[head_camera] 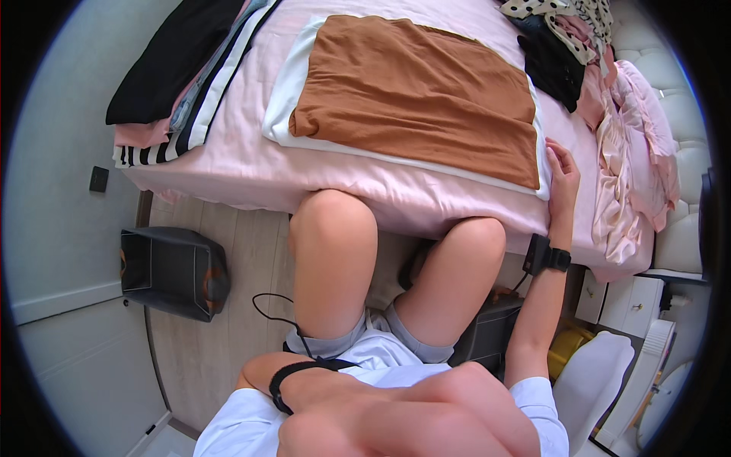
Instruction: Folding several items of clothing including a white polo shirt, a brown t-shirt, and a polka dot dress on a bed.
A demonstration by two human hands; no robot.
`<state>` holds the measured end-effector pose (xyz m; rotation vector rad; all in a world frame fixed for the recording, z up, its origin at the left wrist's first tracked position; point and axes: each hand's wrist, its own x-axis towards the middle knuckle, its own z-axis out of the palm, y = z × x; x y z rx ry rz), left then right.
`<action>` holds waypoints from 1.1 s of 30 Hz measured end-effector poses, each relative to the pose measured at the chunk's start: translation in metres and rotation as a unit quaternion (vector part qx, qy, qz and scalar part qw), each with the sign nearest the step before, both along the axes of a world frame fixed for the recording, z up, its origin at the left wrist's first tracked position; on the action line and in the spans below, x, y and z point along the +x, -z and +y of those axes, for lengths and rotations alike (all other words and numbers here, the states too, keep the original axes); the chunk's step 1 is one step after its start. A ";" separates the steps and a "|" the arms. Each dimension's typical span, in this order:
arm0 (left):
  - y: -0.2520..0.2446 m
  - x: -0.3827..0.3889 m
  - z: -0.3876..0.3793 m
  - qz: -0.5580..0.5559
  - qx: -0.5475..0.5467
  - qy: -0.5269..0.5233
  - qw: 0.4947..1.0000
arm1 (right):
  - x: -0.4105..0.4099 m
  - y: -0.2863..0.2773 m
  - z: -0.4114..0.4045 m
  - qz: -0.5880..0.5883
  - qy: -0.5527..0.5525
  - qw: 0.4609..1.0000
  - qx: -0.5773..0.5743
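Observation:
A brown garment (422, 103) lies flat, with some wrinkles, on top of a white cloth piece (285, 94) on the bed. White edges show along its left, near and right sides. My right hand (562, 171) rests at the near right corner of this pair, fingers slightly bent and nothing held. Its fingertips are beside the white edge; whether they touch it I cannot tell. My left hand (400, 414) is raised close to the camera, large and blurred across the bottom. What its fingers do there is unclear.
Several folded garments (165, 74) overlap at the bed's left. A loose heap of clothes (554, 63) and pink satin fabric (622, 171) lie at the right by the padded headboard (679, 240). A dark fabric bin (174, 271) stands on the floor. A cable (268, 295) hangs by my leg.

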<state>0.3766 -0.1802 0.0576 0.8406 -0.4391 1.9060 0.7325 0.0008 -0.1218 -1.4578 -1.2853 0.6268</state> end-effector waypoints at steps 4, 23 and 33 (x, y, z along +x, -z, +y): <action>-0.008 -0.015 0.004 0.016 -0.130 0.093 0.987 | 0.008 -0.001 -0.003 -0.004 0.011 1.000 0.001; -0.012 -0.005 0.004 -0.036 -0.014 0.146 0.989 | 0.004 0.007 0.002 -0.005 -0.004 1.000 0.020; -0.005 -0.010 0.010 -0.053 0.037 0.149 0.987 | 0.003 0.006 0.002 0.001 -0.002 1.000 0.029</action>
